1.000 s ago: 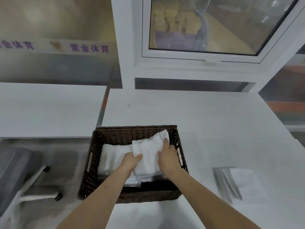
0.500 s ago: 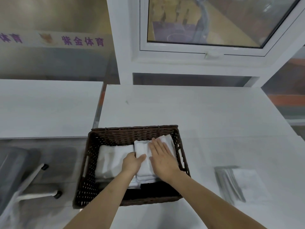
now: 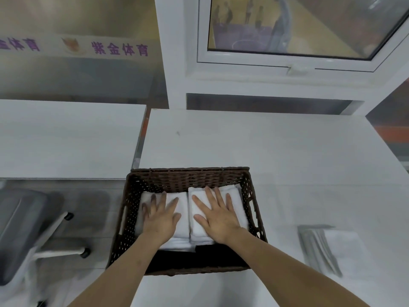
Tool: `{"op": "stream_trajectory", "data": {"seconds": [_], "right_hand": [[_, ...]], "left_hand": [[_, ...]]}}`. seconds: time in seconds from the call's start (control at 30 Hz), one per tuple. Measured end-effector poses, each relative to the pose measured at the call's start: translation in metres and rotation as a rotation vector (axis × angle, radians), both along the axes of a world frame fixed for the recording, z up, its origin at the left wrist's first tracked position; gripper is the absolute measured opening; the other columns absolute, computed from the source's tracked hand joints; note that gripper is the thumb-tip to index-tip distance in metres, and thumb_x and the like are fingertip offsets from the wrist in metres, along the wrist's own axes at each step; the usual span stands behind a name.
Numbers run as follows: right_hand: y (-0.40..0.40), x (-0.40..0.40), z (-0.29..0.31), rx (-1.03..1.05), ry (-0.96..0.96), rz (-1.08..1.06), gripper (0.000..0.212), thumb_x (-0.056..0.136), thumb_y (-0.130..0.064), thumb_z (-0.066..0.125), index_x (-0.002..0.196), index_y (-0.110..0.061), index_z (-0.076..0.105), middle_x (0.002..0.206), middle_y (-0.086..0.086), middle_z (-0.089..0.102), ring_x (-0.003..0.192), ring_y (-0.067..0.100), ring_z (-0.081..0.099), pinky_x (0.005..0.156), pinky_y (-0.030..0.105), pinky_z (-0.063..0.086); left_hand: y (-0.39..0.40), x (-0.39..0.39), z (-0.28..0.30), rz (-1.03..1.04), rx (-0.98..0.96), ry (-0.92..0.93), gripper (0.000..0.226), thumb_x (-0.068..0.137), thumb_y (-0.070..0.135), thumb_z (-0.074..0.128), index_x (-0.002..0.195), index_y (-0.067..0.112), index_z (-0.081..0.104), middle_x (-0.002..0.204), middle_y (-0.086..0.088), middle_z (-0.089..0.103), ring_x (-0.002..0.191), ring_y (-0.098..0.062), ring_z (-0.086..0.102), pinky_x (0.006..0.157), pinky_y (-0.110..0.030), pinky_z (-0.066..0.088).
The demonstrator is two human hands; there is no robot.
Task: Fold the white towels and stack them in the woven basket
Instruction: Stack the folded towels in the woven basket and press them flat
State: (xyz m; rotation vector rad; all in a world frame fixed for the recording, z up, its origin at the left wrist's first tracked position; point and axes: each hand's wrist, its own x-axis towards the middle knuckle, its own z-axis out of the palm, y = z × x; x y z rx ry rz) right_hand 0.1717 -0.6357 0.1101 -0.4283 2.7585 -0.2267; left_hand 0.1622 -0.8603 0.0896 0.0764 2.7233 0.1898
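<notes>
**While both palms press, stacking looks near done**

Since two folded white towel stacks lie side by side in the woven basket, lower centre of frame, most work seems finished; no unfolded towel shows. Left hand & right hand: fingers straight, spread, flat on towels, gripping nothing. Forearms reach in from bottom edge.

A sports hall's side room or office: the window overlooks an indoor court with people on it, purple lettering lines glass, and white tabletops join an office chair.
</notes>
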Motion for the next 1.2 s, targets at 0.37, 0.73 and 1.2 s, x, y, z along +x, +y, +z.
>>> {"op": "stream_trajectory", "data": {"seconds": [0.37, 0.73, 1.2], "right_hand": [[0.007, -0.008, -0.034, 0.042, -0.067, -0.093, 0.061, 0.097, -0.077, 0.004, 0.150, -0.062, -0.022, 0.167, -0.011, -0.030, 0.152, 0.021, -0.034, 0.119, 0.061, -0.021], [0.002, -0.010, -0.042, 0.054, -0.055, -0.100, 0.063, 0.093, -0.079, 0.000, 0.150, -0.062, -0.020, 0.170, -0.009, -0.024, 0.155, 0.024, -0.029, 0.118, 0.064, -0.020], [0.038, 0.042, 0.094, -0.188, 0.165, -0.195, 0.043, 0.104, -0.044, 0.046, 0.141, -0.025, 0.057, 0.152, -0.001, 0.049, 0.135, 0.024, 0.048, 0.102, 0.042, 0.049]], "left_hand": [[-0.009, 0.000, -0.020, -0.050, -0.063, -0.283, 0.061, 0.099, 0.068, 0.004, 0.136, 0.050, -0.041, 0.141, 0.005, -0.062, 0.131, -0.026, -0.057, 0.106, -0.074, -0.024], [-0.008, 0.000, -0.017, -0.037, -0.048, -0.304, 0.065, 0.098, 0.068, 0.007, 0.143, 0.050, -0.037, 0.141, 0.006, -0.062, 0.131, -0.026, -0.057, 0.106, -0.073, -0.024], [0.042, 0.033, 0.099, 0.094, 0.165, 0.154, 0.052, 0.102, 0.048, 0.038, 0.147, 0.024, 0.047, 0.153, -0.001, 0.045, 0.139, -0.024, 0.043, 0.113, -0.047, 0.036]]}}
